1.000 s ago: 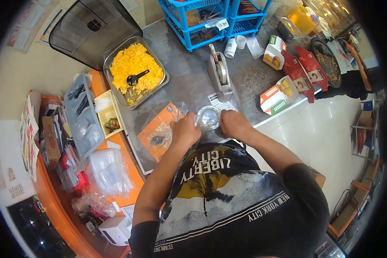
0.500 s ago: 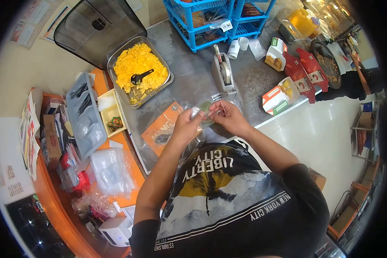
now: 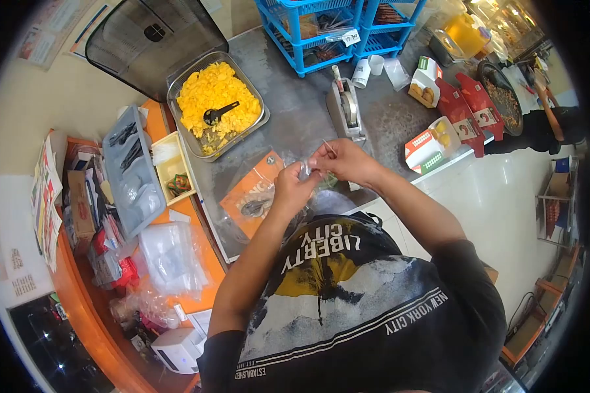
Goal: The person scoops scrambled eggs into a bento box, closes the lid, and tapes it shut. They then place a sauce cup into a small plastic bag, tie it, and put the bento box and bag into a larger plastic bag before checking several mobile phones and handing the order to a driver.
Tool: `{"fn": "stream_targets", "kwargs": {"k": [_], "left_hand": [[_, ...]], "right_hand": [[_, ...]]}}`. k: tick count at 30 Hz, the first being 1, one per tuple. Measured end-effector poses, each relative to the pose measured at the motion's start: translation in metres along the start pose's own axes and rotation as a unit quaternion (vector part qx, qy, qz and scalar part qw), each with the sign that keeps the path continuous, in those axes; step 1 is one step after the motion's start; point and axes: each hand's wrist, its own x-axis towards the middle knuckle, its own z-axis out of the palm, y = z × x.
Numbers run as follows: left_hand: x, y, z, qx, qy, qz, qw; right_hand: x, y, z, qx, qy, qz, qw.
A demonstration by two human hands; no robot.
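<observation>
My left hand pinches the gathered neck of a clear plastic bag just in front of my shirt. Fingers of my right hand are closed on the same neck, and a thin pale strip sticks up from them. Something green shows through the plastic below the hands; its kind I cannot make out. Beside my left hand, an orange printed packet lies on the counter under clear plastic, with a dark utensil in it. A tape dispenser stands just beyond my right hand.
A glass tray of yellow scrambled egg with a black spoon is at the back left. Blue stacked baskets stand behind. Food boxes line the right edge. A cutlery tray and plastic bags are left. Another person's arm is far right.
My right hand has risen slightly and turned over the bag's neck, and the thin strip now points upward. The green contents are more hidden below my hands. The view has shifted slightly.
</observation>
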Motion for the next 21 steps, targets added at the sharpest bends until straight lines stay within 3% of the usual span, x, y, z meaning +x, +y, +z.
{"fn": "stream_targets", "kwargs": {"k": [4, 7, 10, 13, 16, 19, 21], "left_hand": [[-0.002, 0.002, 0.003, -0.13, 0.021, -0.011, 0.991], [-0.003, 0.001, 0.001, -0.196, 0.014, -0.031, 0.98], [-0.002, 0.009, -0.002, -0.21, 0.013, -0.018, 0.977], [-0.003, 0.018, 0.001, -0.176, 0.043, 0.013, 0.983], [-0.002, 0.018, 0.004, -0.192, 0.074, -0.003, 0.979], [-0.004, 0.027, 0.003, -0.226, 0.094, -0.045, 0.969], [-0.006, 0.034, 0.001, -0.229, 0.099, -0.055, 0.967]], "right_hand": [[-0.013, -0.004, -0.007, -0.034, 0.026, -0.019, 0.999], [-0.001, 0.044, -0.005, -0.161, 0.053, -0.224, 0.96], [-0.001, 0.041, -0.004, -0.176, 0.089, -0.145, 0.97], [-0.004, 0.04, 0.0, -0.208, 0.096, -0.169, 0.959], [-0.009, 0.039, 0.006, -0.259, 0.128, -0.289, 0.913], [-0.013, 0.04, 0.011, -0.273, 0.167, -0.328, 0.889], [-0.015, 0.042, 0.016, -0.269, 0.186, -0.306, 0.894]]}}
